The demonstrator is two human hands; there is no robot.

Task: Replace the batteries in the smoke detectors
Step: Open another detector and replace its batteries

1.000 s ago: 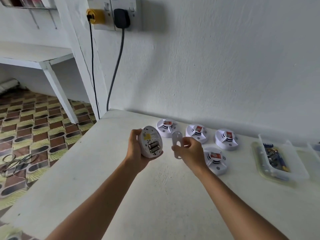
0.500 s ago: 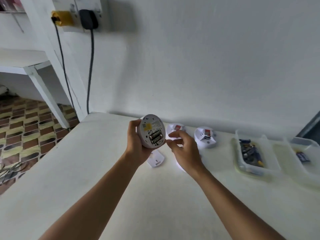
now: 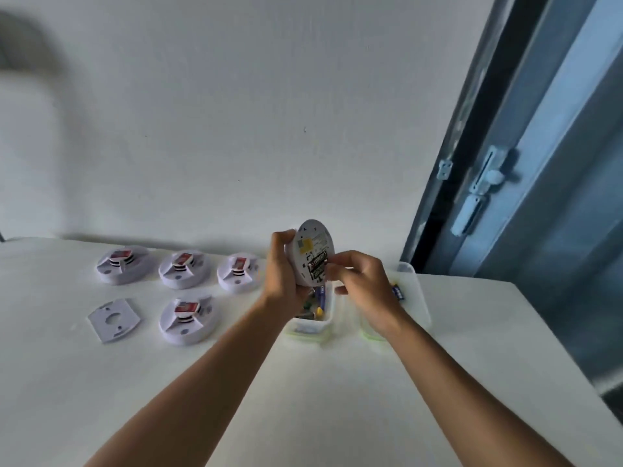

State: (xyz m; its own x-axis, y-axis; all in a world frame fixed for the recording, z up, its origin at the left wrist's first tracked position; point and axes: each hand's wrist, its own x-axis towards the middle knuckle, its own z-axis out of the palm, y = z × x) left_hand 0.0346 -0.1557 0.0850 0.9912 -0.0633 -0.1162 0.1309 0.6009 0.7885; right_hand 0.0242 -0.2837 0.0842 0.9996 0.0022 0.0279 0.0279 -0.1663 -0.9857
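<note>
White smoke detector (image 3: 312, 254) gripped back-up in left hand (image 3: 285, 271) above the battery tub (image 3: 312, 326), right hand (image 3: 362, 281) fingertips pinching at its seated batteries (image 3: 317, 264), apparently mid-removal; next, prying one cell free.

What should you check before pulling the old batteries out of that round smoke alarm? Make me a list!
1. Alarm held firmly: ok. The left hand grips the smoke detector by its edge, back side facing the camera.
2. Cover out of the way: ok. The batteries show in the open bay, and the mounting plate lies on the table.
3. Fingers on a battery: ok. The right hand pinches at the batteries' end.
4. Somewhere to drop old ones: ok. The battery tub sits right below the detector.
5. Which tub takes old ones: cannot tell.
6. Other detectors out of the way: ok. Four sit to the left.
</note>
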